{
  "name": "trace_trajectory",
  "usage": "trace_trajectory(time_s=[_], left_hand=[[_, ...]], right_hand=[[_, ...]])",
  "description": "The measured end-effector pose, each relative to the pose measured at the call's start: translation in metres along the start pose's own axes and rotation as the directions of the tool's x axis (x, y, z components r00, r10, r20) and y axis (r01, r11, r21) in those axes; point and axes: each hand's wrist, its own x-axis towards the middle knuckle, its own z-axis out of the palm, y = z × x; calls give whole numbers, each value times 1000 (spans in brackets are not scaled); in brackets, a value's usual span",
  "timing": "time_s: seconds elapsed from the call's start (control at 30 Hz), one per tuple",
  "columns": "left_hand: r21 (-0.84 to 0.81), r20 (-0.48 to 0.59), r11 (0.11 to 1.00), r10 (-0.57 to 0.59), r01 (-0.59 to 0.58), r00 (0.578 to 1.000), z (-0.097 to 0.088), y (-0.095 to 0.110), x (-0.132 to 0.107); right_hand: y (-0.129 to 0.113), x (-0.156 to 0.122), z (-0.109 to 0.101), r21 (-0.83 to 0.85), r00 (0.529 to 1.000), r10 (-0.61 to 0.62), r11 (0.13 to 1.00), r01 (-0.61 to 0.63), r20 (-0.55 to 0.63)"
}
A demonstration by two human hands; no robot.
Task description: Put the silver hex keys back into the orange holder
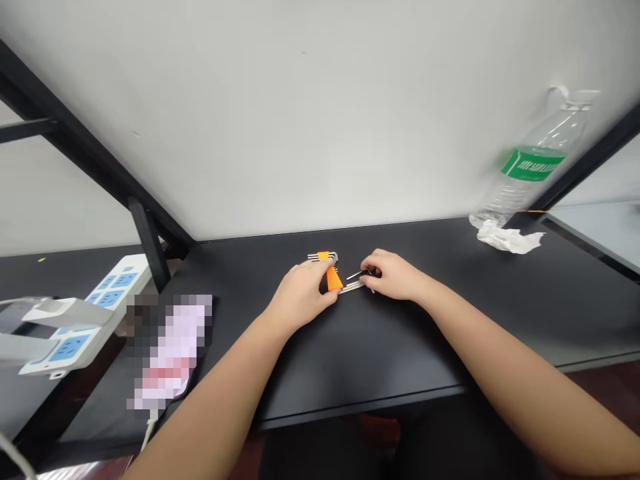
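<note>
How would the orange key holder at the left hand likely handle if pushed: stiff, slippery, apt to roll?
The orange holder probably feels stiff, given its crisp, straight edges. Its tapered shape suggests it would slide rather than roll on the smooth-looking black tabletop. The metal keys it carries may make it fairly heavy for its size.

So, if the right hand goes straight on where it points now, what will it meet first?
Past the thin silvery metal rods at its fingers, the right hand would probably meet the orange wedge-shaped plastic piece first, with the bare left hand around it; exact depth is unclear.
</note>
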Motion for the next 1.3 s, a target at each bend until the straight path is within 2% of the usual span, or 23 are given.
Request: trace_trajectory(time_s=[0.1, 0.23, 0.43, 0.53, 0.7, 0.93, 1.17, 1.3], left_hand=[[-7, -1, 1000, 7, -7, 1000, 1, 0, 0], [-14, -8, 1000, 17, -17, 1000, 1, 0, 0], [-52, -24, 998, 41, -43, 999, 1, 1, -1], [-62, -31, 997, 37, -39, 999, 2, 2, -2], [-63, -27, 998, 28, -30, 999, 2, 2, -2], [-77, -31, 997, 26, -29, 999, 1, 2, -3], [-77, -24, 996, 32, -34, 999, 0, 3, -2], [-82, -34, 996, 27, -30, 999, 1, 3, -2]], right_hand=[[-5, -4, -3, -36, 993, -38, 998, 42, 114], [-14, -8, -3, -68, 987, -58, 995, 69, 147], [-14, -10, -1, -69, 989, -127, 989, 133, 77], [-10, -8, -1, -61, 992, -109, 992, 112, 56], [-7, -5, -7, -86, 997, -41, 995, 47, 64], [-12, -11, -19, -102, 991, -23, 994, 37, 133], [-11, -11, -17, -134, 997, -24, 990, 33, 69], [-13, -11, -14, -126, 993, -38, 991, 52, 113]])
